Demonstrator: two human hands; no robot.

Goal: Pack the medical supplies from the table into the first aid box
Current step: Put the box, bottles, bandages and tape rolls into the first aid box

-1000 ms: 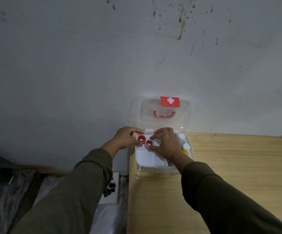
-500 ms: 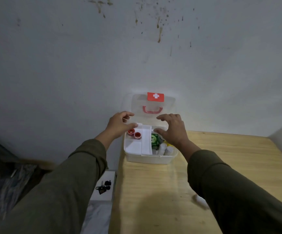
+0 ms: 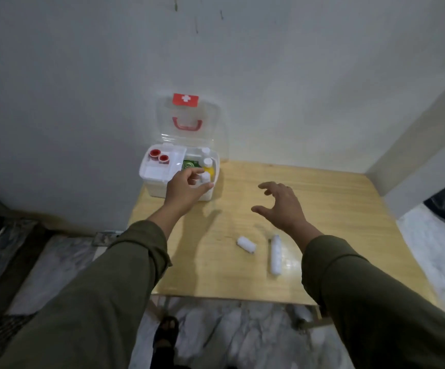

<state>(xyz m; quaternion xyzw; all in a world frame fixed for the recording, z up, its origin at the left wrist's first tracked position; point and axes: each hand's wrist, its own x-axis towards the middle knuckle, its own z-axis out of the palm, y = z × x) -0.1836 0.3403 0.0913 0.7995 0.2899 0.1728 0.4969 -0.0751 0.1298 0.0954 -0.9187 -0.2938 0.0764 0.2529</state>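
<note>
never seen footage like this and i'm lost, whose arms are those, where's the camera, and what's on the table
There is no machine here. The arms belong to a person wearing a camera on the head, so the picture looks forward and down over both sleeves. The job is packing medical supplies into the first aid box, which sits open on the far left corner of the wooden table, lid leaning towards the wall. Inside are two red-capped jars, a green pack and white bottles. The left hand reaches over the box; whether it touches a bottle is unclear. The right hand hovers open, holding nothing. Two white items still lie on the table: a small roll and a long tube.
</note>
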